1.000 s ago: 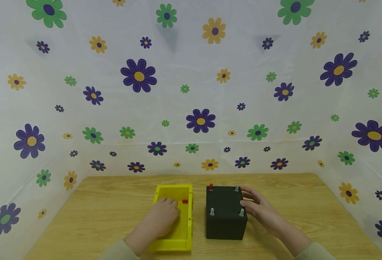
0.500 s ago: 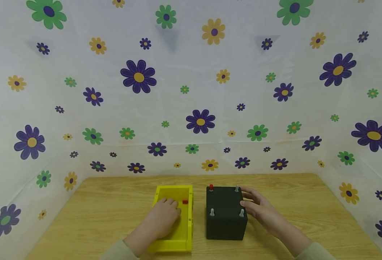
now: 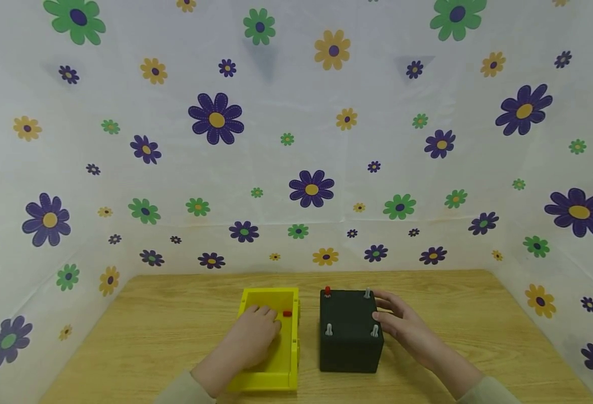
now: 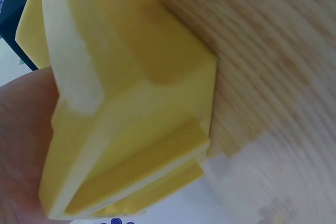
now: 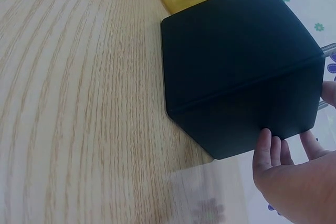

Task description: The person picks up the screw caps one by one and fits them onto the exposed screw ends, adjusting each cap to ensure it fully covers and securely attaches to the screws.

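Observation:
My left hand (image 3: 257,336) reaches down into a yellow plastic bin (image 3: 263,381) in the head view. Its fingertips are hidden, so whether they hold anything cannot be told. A small red piece (image 3: 287,313) lies near the bin's far right corner. To the right stands a black box (image 3: 350,315) with metal posts on its top corners. A red cap (image 3: 328,290) covers the far left post; the others are bare metal. My right hand (image 3: 409,331) touches the box's right side, thumb by the top edge. In the right wrist view its fingertips (image 5: 265,142) rest against the side face.
Both containers stand on a wood-grain table (image 3: 175,314), with a narrow gap between them. A white flower-patterned sheet (image 3: 276,157) hangs behind and along both sides. In the left wrist view, the bin's outer wall (image 4: 142,129) hides most of the hand.

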Available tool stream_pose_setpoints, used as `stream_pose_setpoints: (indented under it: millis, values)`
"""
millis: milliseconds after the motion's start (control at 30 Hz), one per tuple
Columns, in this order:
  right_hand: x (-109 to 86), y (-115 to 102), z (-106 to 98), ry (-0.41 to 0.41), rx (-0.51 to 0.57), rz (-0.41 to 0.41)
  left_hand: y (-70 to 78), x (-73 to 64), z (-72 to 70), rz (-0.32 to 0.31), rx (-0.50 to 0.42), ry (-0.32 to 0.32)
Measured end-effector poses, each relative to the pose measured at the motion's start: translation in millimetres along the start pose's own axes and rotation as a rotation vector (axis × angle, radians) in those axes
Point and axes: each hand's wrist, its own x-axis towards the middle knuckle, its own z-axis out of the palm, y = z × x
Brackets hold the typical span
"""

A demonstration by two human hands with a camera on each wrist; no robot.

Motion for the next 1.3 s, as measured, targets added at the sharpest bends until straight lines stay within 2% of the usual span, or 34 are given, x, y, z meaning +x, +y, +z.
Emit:
stream_pose_setpoints:
  millis: [200, 667, 933, 1300]
  values:
    - [-0.1, 0, 0, -0.001, 0.004, -0.006, -0.5, -0.1, -1.4, 0.000, -0.012, 0.013]
    - [0.7, 2, 0, -0.001, 0.008, -0.007, -2.3, 2.3, -9.7, -0.021, -0.062, -0.029]
    - [1.3, 3, -1, 0.003, 0.006, -0.004, -2.9, 2.2, -14.5, -0.035, -0.065, -0.025]
    - [2.4, 4, -1, -0.011, 0.008, -0.014, -5.4, 0.2, -20.0, -0.018, -0.047, 0.043]
